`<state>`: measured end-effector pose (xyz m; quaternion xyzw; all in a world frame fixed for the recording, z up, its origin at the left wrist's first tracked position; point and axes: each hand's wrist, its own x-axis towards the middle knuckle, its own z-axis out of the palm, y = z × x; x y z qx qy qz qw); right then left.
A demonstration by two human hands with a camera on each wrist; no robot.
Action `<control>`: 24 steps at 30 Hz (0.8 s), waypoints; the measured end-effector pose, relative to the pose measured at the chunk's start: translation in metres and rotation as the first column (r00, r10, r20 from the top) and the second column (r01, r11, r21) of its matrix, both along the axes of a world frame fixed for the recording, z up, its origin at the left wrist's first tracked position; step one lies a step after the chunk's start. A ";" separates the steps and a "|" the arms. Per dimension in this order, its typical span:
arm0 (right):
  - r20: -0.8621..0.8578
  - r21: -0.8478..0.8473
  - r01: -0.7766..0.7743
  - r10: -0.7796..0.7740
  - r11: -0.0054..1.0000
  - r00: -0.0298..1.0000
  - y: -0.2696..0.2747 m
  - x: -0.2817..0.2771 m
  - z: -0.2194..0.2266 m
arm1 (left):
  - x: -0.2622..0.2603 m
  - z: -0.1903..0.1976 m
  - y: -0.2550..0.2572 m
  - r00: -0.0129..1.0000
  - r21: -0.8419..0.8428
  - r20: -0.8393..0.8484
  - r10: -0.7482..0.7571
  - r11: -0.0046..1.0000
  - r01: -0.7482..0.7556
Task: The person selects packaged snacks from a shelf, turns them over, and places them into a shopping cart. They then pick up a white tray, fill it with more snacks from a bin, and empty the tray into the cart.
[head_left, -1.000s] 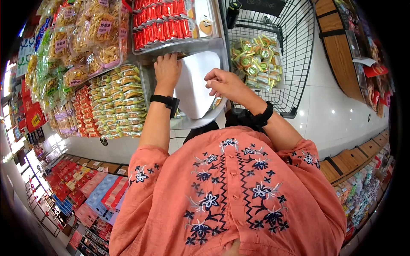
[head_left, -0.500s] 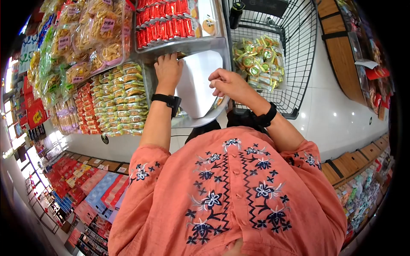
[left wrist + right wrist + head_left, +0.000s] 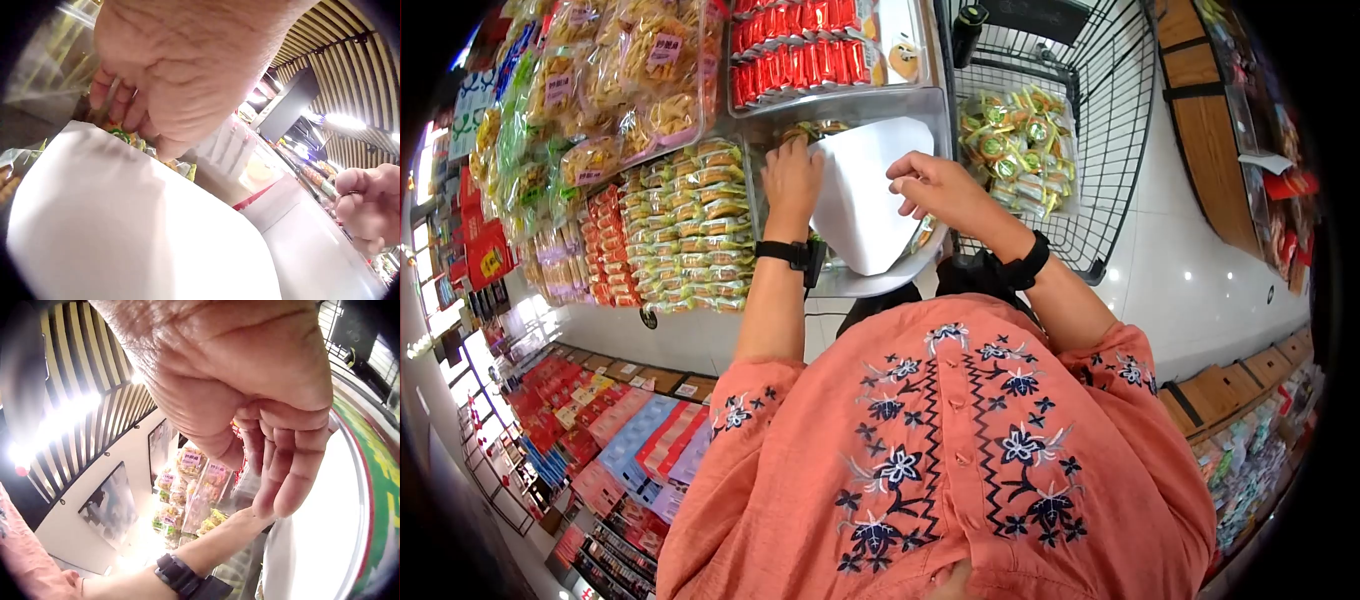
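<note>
In the head view, the left hand (image 3: 793, 185) reaches into a clear bin (image 3: 750, 175), its curled fingers among wrapped snack packets (image 3: 825, 128). The left wrist view shows the thumb and bent fingers of the left hand (image 3: 181, 75) around packets (image 3: 122, 134) with green print; part of the grip is hidden. A smooth white sheet (image 3: 865, 200) with rounded corners lies over the bin's middle, close beside this hand. Above its right edge, the right hand (image 3: 940, 192) hangs with loosely bent fingers and holds nothing, as the right wrist view of that hand (image 3: 250, 381) also shows.
Red packets (image 3: 805, 65) fill the tray behind the bin. Stacked yellow-green packets (image 3: 690, 230) and bagged snacks (image 3: 655, 60) stand to the left. At the right is a wire cart (image 3: 1110, 130) with bagged packets (image 3: 1020, 150) and a dark bottle (image 3: 968, 35).
The left hand has drawn back slightly toward the body, its fingers bending more; more of the packets beyond them shows. The right hand stays above the white sheet. The head view has shifted slightly.
</note>
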<state>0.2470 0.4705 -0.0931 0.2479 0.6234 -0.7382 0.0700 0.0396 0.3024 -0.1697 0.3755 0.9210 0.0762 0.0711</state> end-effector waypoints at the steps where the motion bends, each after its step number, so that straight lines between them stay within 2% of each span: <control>1: -0.007 0.001 -0.002 0.003 1.000 1.000 -0.001 -0.002 0.000 | -0.003 -0.001 0.003 1.000 -0.016 0.008 0.007 1.000 -0.007; 5: 0.017 -0.009 -0.020 0.020 1.000 1.000 -0.003 -0.007 -0.004 | -0.012 -0.010 0.005 0.999 -0.010 0.032 0.029 1.000 -0.028; 8: 0.035 -0.011 -0.029 0.030 1.000 0.999 -0.006 -0.006 -0.005 | -0.014 -0.007 0.007 0.995 -0.079 0.082 0.049 0.996 -0.043; 11: 0.049 -0.015 -0.022 0.023 1.000 0.999 -0.006 -0.004 -0.003 | -0.012 -0.011 0.006 0.999 -0.007 0.030 0.032 0.999 -0.032; 14: 0.024 -0.024 0.011 -0.010 1.000 1.000 -0.004 -0.002 -0.013 | -0.019 -0.003 0.004 0.988 0.124 0.144 0.055 0.990 -0.073; 15: 0.001 -0.028 0.028 -0.028 0.999 1.000 0.000 -0.001 -0.015 | -0.018 0.014 0.003 0.968 0.234 0.244 0.055 0.965 -0.114; 16: -0.016 -0.038 0.046 -0.046 0.998 0.999 0.001 0.002 -0.016 | -0.018 0.025 0.002 0.979 0.328 0.200 0.028 0.940 -0.094; 18: 0.003 -0.021 0.055 -0.055 0.998 0.998 0.010 0.006 -0.009 | -0.022 0.042 -0.005 0.974 0.415 0.228 0.003 0.904 -0.100; 20: -0.004 -0.078 0.106 -0.107 0.991 0.994 0.014 0.008 -0.008 | -0.025 0.056 -0.011 0.958 0.457 0.286 0.033 0.873 -0.167; 24: -0.014 -0.087 0.131 -0.133 0.988 0.991 0.024 0.013 -0.003 | -0.031 0.062 -0.021 0.927 0.486 0.365 0.083 0.833 -0.266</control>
